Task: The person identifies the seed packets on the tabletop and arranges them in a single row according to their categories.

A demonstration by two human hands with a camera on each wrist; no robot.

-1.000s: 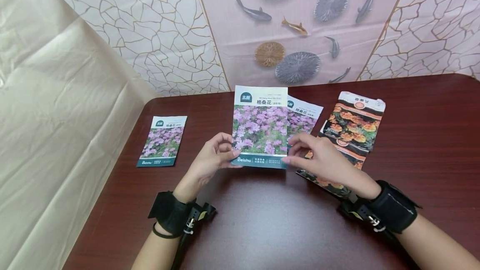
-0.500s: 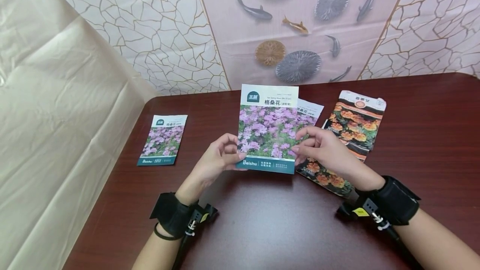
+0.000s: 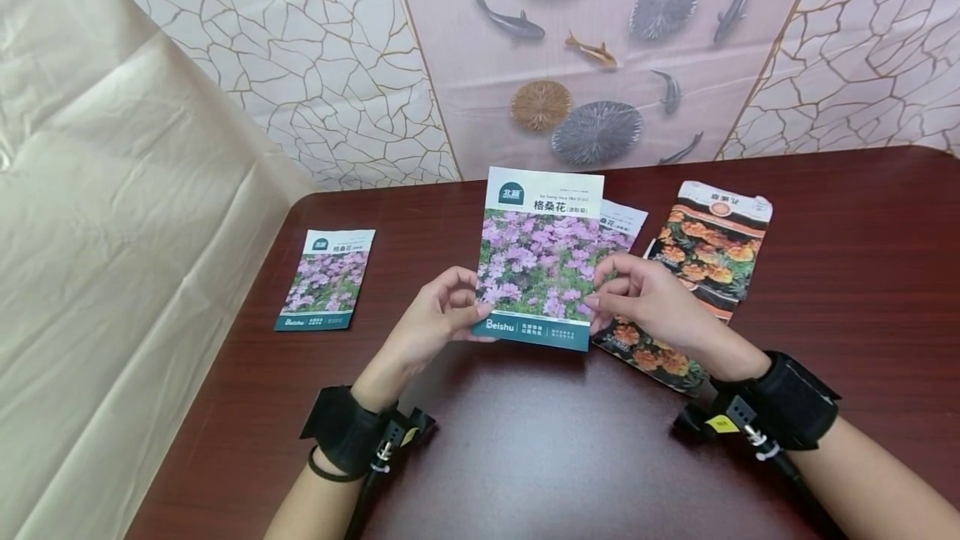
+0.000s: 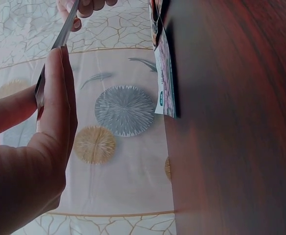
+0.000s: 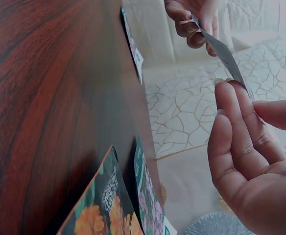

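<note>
Both hands hold up one seed packet (image 3: 536, 261) with pink flowers, a white top and a teal bottom band. My left hand (image 3: 431, 315) pinches its lower left edge, thumb in front. At the lower right edge, my right hand (image 3: 648, 302) pinches it between thumb and fingers. The wrist views show the packet (image 5: 224, 54) edge-on, raised above the table. Behind it lies a second pink-flower packet (image 3: 624, 219), partly covered. Orange-flower seed packets (image 3: 708, 252) lie overlapping to the right, partly hidden by my right hand and forearm.
Another pink-flower packet (image 3: 326, 280) lies flat at the left of the dark red wooden table (image 3: 495, 457). A patterned cloth (image 3: 600, 48) hangs behind the table's far edge, and a pale sheet (image 3: 112, 232) hangs along the left side.
The held packet has shifted right and come closer to the head camera. My right hand, earlier at its lower right corner, has moved up slightly and now grips the right edge.
</note>
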